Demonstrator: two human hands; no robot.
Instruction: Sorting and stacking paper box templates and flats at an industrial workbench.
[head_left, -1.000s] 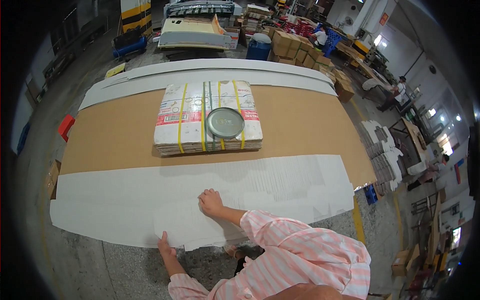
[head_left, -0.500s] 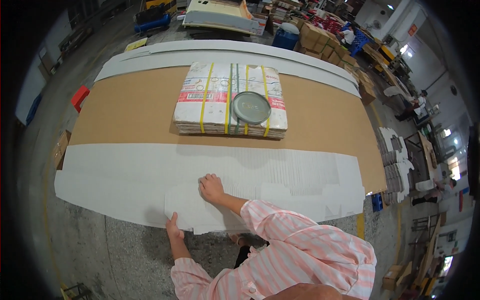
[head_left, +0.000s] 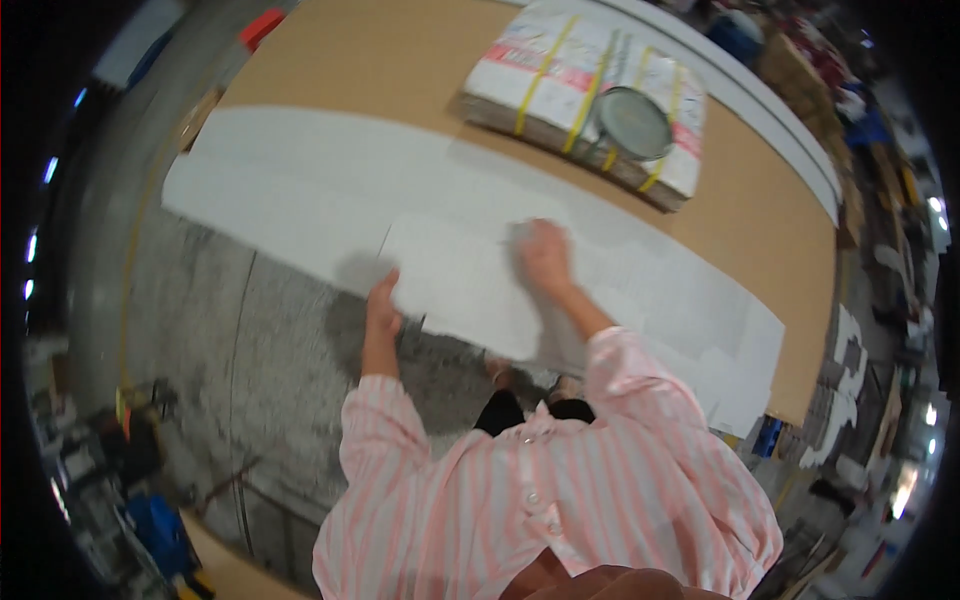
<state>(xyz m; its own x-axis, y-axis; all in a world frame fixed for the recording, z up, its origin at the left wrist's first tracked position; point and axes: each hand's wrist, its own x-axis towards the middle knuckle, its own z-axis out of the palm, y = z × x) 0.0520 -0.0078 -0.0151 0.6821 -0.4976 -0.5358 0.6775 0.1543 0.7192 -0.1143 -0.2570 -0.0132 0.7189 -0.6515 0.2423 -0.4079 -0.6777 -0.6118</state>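
A smaller white cardboard sheet [head_left: 450, 262] lies over a long white sheet [head_left: 290, 170] along the table's near side. At the smaller sheet's front left corner, my left hand [head_left: 382, 308] pinches the edge, thumb uppermost, with the other fingers largely hidden. My right hand [head_left: 547, 257] is on the white surface further in, its fingers curled and blurred. Anything inside that fist is hidden. Beyond it, a strapped bundle of flattened cartons [head_left: 560, 80] rests on the brown board [head_left: 390, 65], topped by a round grey-green lid-like disc [head_left: 634, 124].
Long white strips [head_left: 770, 110] run along the table's far edge. Stacked white cardboard pieces [head_left: 838, 385] stand on the floor to the right, with a blue crate [head_left: 768, 436] by the table corner. A red object [head_left: 262, 28] shows past the far left edge.
My view has turned and tilted down, so the table appears slanted and more of my torso shows. The right hand has slid slightly over the sheet; the left stays at its edge.
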